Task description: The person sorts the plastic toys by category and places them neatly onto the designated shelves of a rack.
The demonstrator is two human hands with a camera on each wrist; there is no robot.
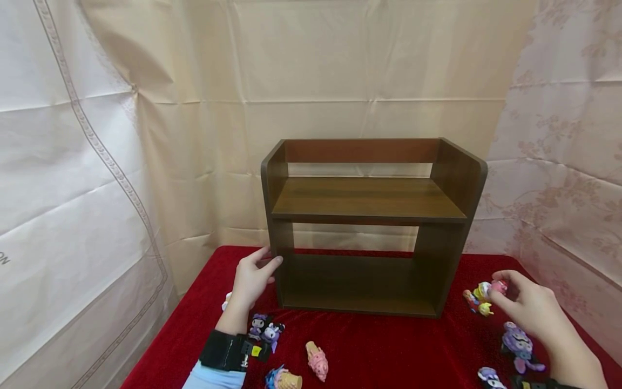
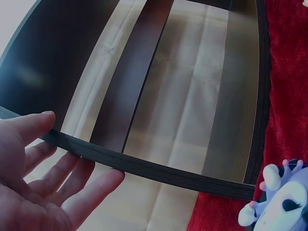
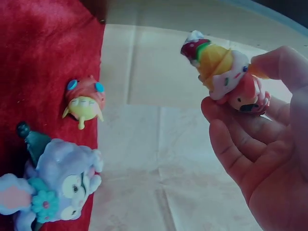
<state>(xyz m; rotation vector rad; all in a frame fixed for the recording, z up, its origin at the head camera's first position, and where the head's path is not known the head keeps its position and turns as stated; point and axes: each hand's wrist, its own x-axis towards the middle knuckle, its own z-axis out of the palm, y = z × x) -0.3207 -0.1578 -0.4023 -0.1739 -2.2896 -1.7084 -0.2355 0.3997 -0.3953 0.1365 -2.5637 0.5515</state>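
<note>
A brown two-tier wooden shelf [image 1: 369, 197] stands upright on a red cloth. My left hand [image 1: 254, 276] holds its left side panel low down, and in the left wrist view the thumb [image 2: 36, 126] lies on one side of the panel's edge with the fingers on the other. Over on the right, my right hand [image 1: 532, 305] pinches a small toy figurine [image 3: 240, 89], pink with a yellow cone-shaped top, between thumb and fingers. Below that hand lie a small red-and-yellow figurine [image 3: 84, 103] and a larger purple figurine [image 3: 62, 180].
Near my left forearm are two purple-and-white figurines [image 1: 264, 329]. Closer in lie a pink ice-cream-cone toy [image 1: 317, 361] and a blue-topped cone toy [image 1: 284, 378]. Another purple-and-white figurine [image 1: 491, 377] sits at the lower right. Pale curtains [image 1: 369, 65] hang behind the table.
</note>
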